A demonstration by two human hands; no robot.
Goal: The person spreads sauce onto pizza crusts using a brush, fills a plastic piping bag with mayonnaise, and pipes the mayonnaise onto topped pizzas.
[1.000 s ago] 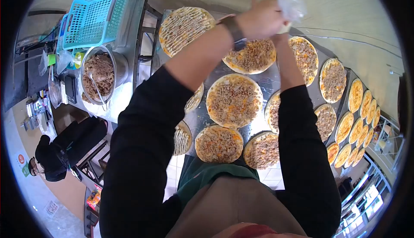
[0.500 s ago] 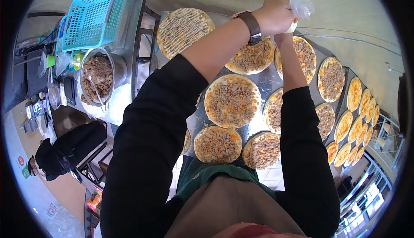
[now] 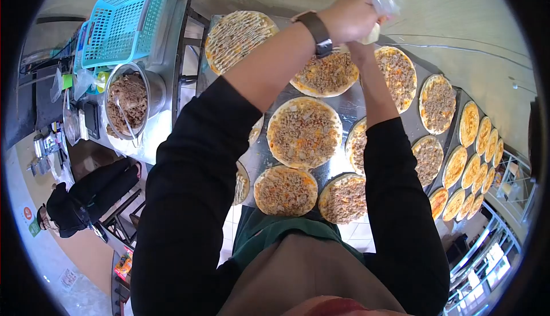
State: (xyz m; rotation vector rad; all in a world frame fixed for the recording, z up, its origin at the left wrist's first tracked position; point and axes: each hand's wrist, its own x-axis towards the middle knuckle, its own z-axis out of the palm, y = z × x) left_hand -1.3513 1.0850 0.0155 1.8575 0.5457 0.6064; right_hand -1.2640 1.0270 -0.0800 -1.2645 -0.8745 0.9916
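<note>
A clear plastic piping bag with pale sauce inside is held over the far side of the table. My left hand, with a dark watch on the wrist, is closed around its upper part, the twisted end sticking out above. Lower down, my right hand is at the bag's filled part; its fingers are mostly hidden. Beneath my hands lies a pizza topped with minced meat, partly covered by my left forearm. The pizza at the far left carries white sauce lines. Nearer me, a meat-topped pizza shows no sauce lines.
Several more meat-topped pizzas cover the metal table. Rows of orange-topped bases sit at right. On the left counter are a steel pot of minced meat and a turquoise basket. A person in black is at far left.
Both my hands have moved left with the piping bag. The view has shifted slightly, and the person at far left has changed leg position.
</note>
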